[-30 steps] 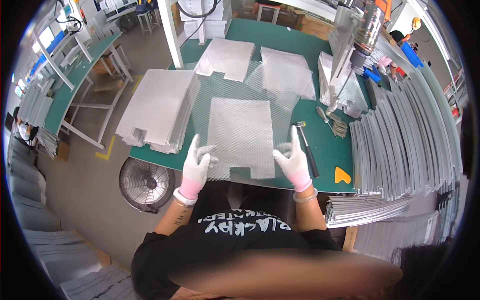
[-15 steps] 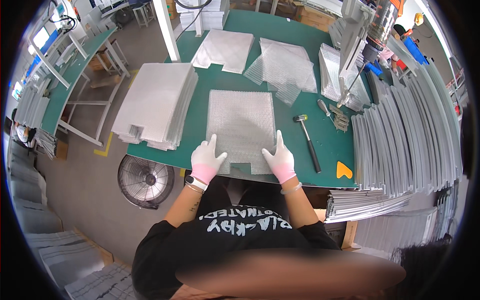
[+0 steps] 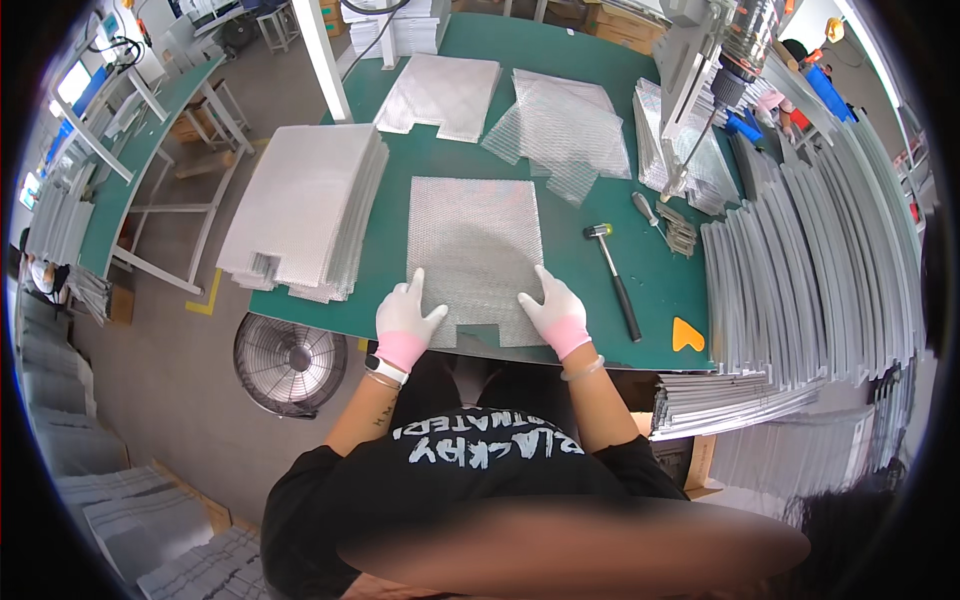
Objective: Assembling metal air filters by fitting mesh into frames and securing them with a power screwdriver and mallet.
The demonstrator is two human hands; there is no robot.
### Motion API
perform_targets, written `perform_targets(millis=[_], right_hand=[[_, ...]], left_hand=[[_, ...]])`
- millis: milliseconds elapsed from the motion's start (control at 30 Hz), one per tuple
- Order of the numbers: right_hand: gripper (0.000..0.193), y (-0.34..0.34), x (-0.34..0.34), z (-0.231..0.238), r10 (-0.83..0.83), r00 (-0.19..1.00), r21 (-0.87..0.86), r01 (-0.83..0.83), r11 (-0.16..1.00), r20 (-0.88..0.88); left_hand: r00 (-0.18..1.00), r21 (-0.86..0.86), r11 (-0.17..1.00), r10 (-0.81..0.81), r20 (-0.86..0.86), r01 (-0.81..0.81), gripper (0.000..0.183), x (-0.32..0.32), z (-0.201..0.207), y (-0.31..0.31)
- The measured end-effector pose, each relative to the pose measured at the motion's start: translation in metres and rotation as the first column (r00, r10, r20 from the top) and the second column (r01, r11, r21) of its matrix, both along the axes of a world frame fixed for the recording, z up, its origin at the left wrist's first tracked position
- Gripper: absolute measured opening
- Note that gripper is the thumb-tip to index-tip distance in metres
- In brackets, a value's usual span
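Observation:
A silvery mesh sheet (image 3: 474, 235) with a notch in its near edge lies flat on the green table in front of me. My left hand (image 3: 408, 318), in a white glove with a pink cuff, rests at its left edge. Its index finger points away from me along the edge, and the thumb is spread toward the middle. My right hand (image 3: 556, 314), gloved alike, touches the right edge with its index finger and thumb apart. The outer fingers of both hands are partly hidden.
Left is a stack of notched panels (image 3: 300, 195); loose mesh sheets (image 3: 575, 125) lie behind. A mallet (image 3: 615, 285), screwdriver (image 3: 645, 208), metal strips (image 3: 678, 230) and orange scraper (image 3: 687, 335) lie right. Grey frames (image 3: 790, 270) stand beyond. A power driver (image 3: 740, 75) hangs above; a fan (image 3: 298, 358) stands on the floor.
My right hand has shifted slightly left, bringing its index fingertip onto the sheet's right edge. My left index fingertip now sits nearer the left edge. The whole view has shifted slightly.

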State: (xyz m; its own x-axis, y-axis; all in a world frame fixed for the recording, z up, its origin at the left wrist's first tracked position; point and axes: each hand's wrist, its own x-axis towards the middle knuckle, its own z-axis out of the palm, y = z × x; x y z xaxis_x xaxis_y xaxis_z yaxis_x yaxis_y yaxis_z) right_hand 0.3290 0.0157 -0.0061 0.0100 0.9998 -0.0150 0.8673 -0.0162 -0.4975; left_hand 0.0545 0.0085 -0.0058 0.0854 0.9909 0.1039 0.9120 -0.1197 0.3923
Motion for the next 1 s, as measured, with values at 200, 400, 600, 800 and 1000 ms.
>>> perform_targets(millis=[200, 400, 600, 800, 1000], right_hand=[[0.067, 0.002, 0.004, -0.004, 0.004, 1.0, -0.019, -0.004, 1.0, 0.02], [0.057, 0.018, 0.028, 0.014, 0.131, 0.99, -0.046, -0.134, 0.99, -0.061], [0.024, 0.09, 0.167, 0.025, -0.352, 0.926, 0.523, 0.235, 0.819, 0.135], [0.04, 0.114, 0.259, 0.006, -0.449, 0.695, 0.196, 0.415, 0.888, 0.561], [0.028, 0.122, 0.238, 0.038, -0.3, 0.641, 0.095, 0.334, 0.938, 0.707]], left_hand=[[1.0, 0.007, 1.0, -0.017, 0.002, 0.017, 0.078, 0.0, -0.004, 0.005], [0.994, -0.18, 0.979, 0.086, -0.064, -0.096, 0.084, 0.006, 0.013, 0.01], [0.98, 0.054, 0.99, -0.119, -0.161, 0.129, 0.078, -0.015, -0.018, 0.032], [0.945, -0.181, 0.961, -0.244, -0.216, 0.207, 0.082, -0.001, 0.014, -0.001], [0.989, 0.172, 0.981, -0.064, -0.13, 0.086, 0.082, 0.006, 0.035, -0.061]])
